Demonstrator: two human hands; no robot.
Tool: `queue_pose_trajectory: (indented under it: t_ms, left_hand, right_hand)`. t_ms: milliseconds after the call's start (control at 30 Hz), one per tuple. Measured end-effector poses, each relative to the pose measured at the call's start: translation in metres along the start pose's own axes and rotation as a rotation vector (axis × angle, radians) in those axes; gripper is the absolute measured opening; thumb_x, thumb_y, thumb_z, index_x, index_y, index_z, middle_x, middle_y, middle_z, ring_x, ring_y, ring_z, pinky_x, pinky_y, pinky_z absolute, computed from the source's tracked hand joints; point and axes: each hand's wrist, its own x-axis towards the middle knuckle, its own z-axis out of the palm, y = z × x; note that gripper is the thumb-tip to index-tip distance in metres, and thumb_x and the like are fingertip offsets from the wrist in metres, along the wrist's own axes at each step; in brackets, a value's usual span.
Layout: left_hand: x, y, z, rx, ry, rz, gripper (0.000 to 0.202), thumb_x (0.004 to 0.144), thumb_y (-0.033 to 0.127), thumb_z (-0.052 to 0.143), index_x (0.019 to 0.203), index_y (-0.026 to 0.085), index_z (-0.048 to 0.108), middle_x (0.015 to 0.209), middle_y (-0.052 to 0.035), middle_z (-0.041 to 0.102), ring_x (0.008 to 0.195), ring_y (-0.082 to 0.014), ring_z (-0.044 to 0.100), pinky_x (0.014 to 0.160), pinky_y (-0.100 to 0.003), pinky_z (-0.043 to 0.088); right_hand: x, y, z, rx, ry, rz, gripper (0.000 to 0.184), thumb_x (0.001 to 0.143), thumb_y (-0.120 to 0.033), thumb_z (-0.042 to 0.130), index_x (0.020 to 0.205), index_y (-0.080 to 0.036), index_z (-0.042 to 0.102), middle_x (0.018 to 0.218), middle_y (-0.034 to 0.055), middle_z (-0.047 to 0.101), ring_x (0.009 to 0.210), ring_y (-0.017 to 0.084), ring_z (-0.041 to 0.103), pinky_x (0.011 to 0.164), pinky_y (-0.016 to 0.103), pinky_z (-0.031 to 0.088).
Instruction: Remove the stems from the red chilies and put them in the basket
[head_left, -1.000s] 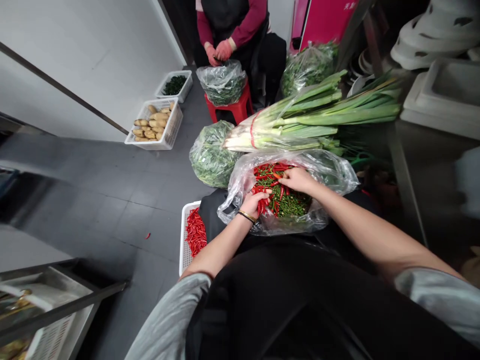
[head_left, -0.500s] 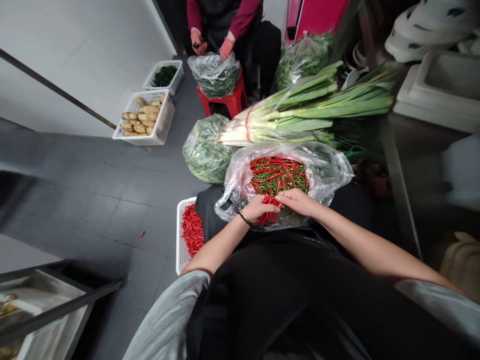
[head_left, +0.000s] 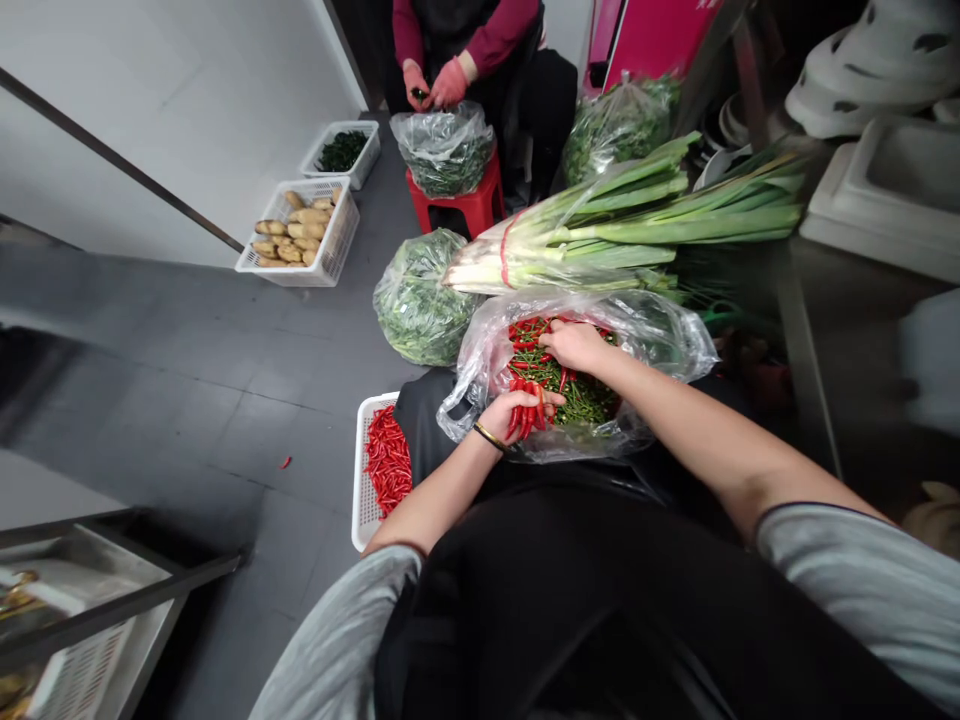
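On my lap lies a clear plastic bag (head_left: 671, 340), its mouth spread around red chili peppers with green stems (head_left: 574, 400). My left hand (head_left: 506, 412), with a bracelet at the wrist, is closed around a bunch of red chilies (head_left: 527, 405) above the bag's near left side. My right hand (head_left: 577, 345) reaches over the heap, its fingertips pinched at a red chili near the back of the bag; the fingers partly hide it. Beside my left leg stands a white basket (head_left: 366, 500) with loose red chilies (head_left: 388, 462).
Behind the bag lie long leeks (head_left: 600, 235) and a bag of leafy greens (head_left: 424, 300). A co-worker's gloved hands (head_left: 442, 85) work over a bag on a red stool (head_left: 480, 205). Further left are a basket of potato-like tubers (head_left: 300, 235) and a basket of dark greens (head_left: 341, 150).
My right hand has moved away from my left, back into the heap of chilies. My left hand still holds its bunch. The co-worker's hands have come closer together.
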Motion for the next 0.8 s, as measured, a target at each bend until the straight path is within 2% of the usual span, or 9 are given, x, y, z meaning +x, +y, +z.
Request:
queue_pose_trajectory:
  t_ms: [100, 200, 300, 367, 467, 567, 667, 733, 800]
  left_hand:
    - [0.0, 0.007, 0.0, 0.011, 0.094, 0.094, 0.026, 0.052, 0.023, 0.07, 0.075, 0.012, 0.062, 0.07, -0.0064, 0.067, 0.059, -0.0148, 0.06, 0.058, -0.026, 0.044]
    - [0.005, 0.015, 0.005, 0.041, 0.187, 0.212, 0.032, 0.053, 0.021, 0.075, 0.082, 0.012, 0.065, 0.064, -0.0014, 0.065, 0.055, -0.0108, 0.056, 0.059, -0.025, 0.042]
    - [0.014, 0.016, 0.013, 0.129, 0.174, 0.181, 0.04, 0.048, 0.021, 0.082, 0.085, 0.011, 0.069, 0.067, -0.0006, 0.066, 0.058, -0.0098, 0.057, 0.064, -0.025, 0.043]
    - [0.02, 0.01, 0.019, 0.164, 0.131, 0.122, 0.037, 0.044, 0.02, 0.085, 0.075, 0.011, 0.068, 0.067, -0.0007, 0.067, 0.062, -0.0109, 0.058, 0.069, -0.027, 0.044]
    - [0.022, -0.001, 0.026, 0.143, 0.131, 0.051, 0.033, 0.041, 0.019, 0.086, 0.066, 0.011, 0.065, 0.062, 0.001, 0.064, 0.06, -0.0106, 0.058, 0.069, -0.027, 0.044]
    - [0.017, -0.002, 0.027, 0.09, 0.135, -0.016, 0.029, 0.045, 0.02, 0.083, 0.066, 0.011, 0.064, 0.057, 0.001, 0.062, 0.053, -0.01, 0.056, 0.061, -0.026, 0.043]
    - [0.009, 0.008, 0.021, 0.063, 0.129, -0.007, 0.028, 0.047, 0.021, 0.079, 0.069, 0.009, 0.066, 0.064, -0.0048, 0.068, 0.056, -0.0137, 0.061, 0.058, -0.027, 0.045]
    - [0.006, 0.015, 0.015, 0.054, 0.189, 0.048, 0.028, 0.047, 0.021, 0.077, 0.069, 0.009, 0.066, 0.065, -0.0059, 0.069, 0.055, -0.0142, 0.062, 0.056, -0.026, 0.045]
    - [0.005, 0.018, 0.011, 0.06, 0.263, 0.106, 0.026, 0.046, 0.019, 0.077, 0.068, 0.01, 0.065, 0.061, -0.0039, 0.067, 0.051, -0.0121, 0.059, 0.053, -0.024, 0.043]
  right_hand:
    - [-0.003, 0.008, -0.008, 0.151, 0.104, -0.028, 0.026, 0.09, -0.027, 0.046, 0.104, -0.016, 0.065, 0.108, 0.015, 0.066, 0.093, 0.025, 0.063, 0.076, 0.033, 0.045]
    - [-0.03, 0.016, -0.007, 0.573, 0.23, 0.004, 0.017, 0.086, -0.03, 0.052, 0.09, -0.018, 0.062, 0.084, 0.0084, 0.07, 0.076, 0.02, 0.063, 0.07, 0.031, 0.046]
    - [-0.062, 0.008, 0.003, 1.029, 0.173, -0.015, 0.022, 0.084, -0.042, 0.053, 0.081, -0.02, 0.055, 0.062, 0.0008, 0.063, 0.055, 0.015, 0.058, 0.056, 0.027, 0.044]
    - [-0.077, -0.004, 0.011, 1.13, 0.189, -0.03, 0.024, 0.084, -0.044, 0.052, 0.076, -0.021, 0.052, 0.057, -0.0012, 0.058, 0.05, 0.013, 0.054, 0.052, 0.026, 0.042]
    - [-0.086, -0.017, 0.018, 0.885, 0.365, -0.036, 0.024, 0.086, -0.039, 0.049, 0.071, -0.02, 0.054, 0.065, 0.0034, 0.061, 0.061, 0.016, 0.057, 0.06, 0.028, 0.043]
    - [-0.085, -0.01, 0.022, 0.527, 0.464, 0.032, 0.026, 0.091, -0.035, 0.044, 0.086, -0.019, 0.064, 0.091, 0.0115, 0.067, 0.085, 0.021, 0.062, 0.074, 0.031, 0.045]
    - [-0.081, 0.001, 0.032, 0.292, 0.222, 0.172, 0.027, 0.091, -0.038, 0.049, 0.096, -0.017, 0.065, 0.099, 0.0142, 0.069, 0.088, 0.025, 0.064, 0.071, 0.032, 0.044]
    - [-0.076, 0.001, 0.044, 0.214, -0.006, 0.187, 0.028, 0.09, -0.041, 0.053, 0.096, -0.017, 0.065, 0.095, 0.0139, 0.071, 0.085, 0.026, 0.066, 0.067, 0.032, 0.043]
    - [-0.073, -0.006, 0.055, 0.202, -0.107, 0.201, 0.031, 0.09, -0.044, 0.053, 0.098, -0.017, 0.065, 0.094, 0.0139, 0.072, 0.086, 0.026, 0.067, 0.066, 0.031, 0.043]
